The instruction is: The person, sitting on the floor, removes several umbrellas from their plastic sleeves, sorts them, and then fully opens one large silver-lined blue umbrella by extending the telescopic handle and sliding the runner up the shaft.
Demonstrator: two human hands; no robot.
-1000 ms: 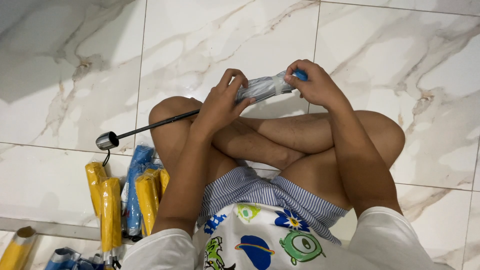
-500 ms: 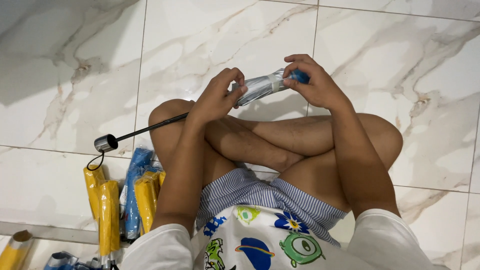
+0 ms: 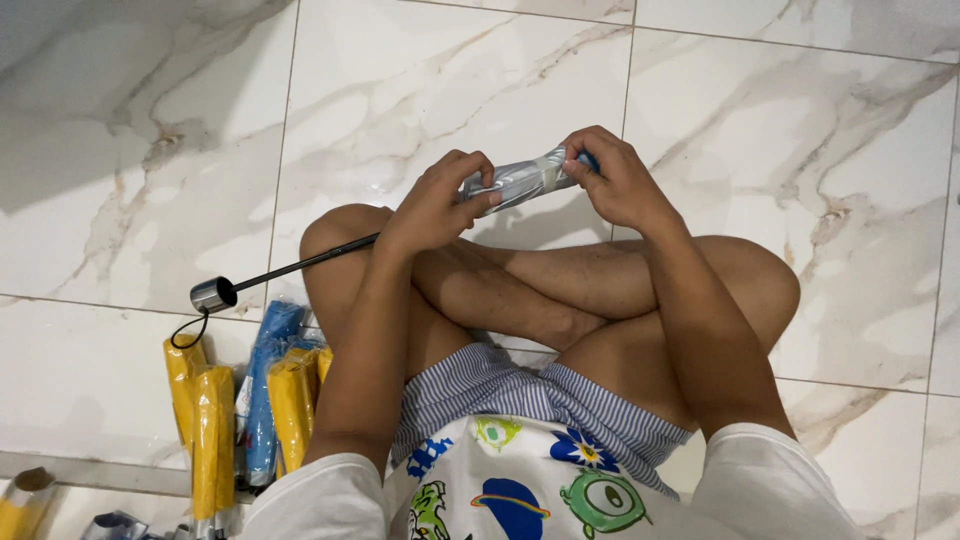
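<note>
A: What are the hands doing now?
B: Both are gripping the folded umbrella above the crossed legs. The left hand is pinching its silver canopy; the right hand is closing round the blue tip.
A: Anything changing?
B: The right thumb is shifting along the strap, so the wrap is tightening. The handle is pointing left, near yellow umbrellas.
</note>
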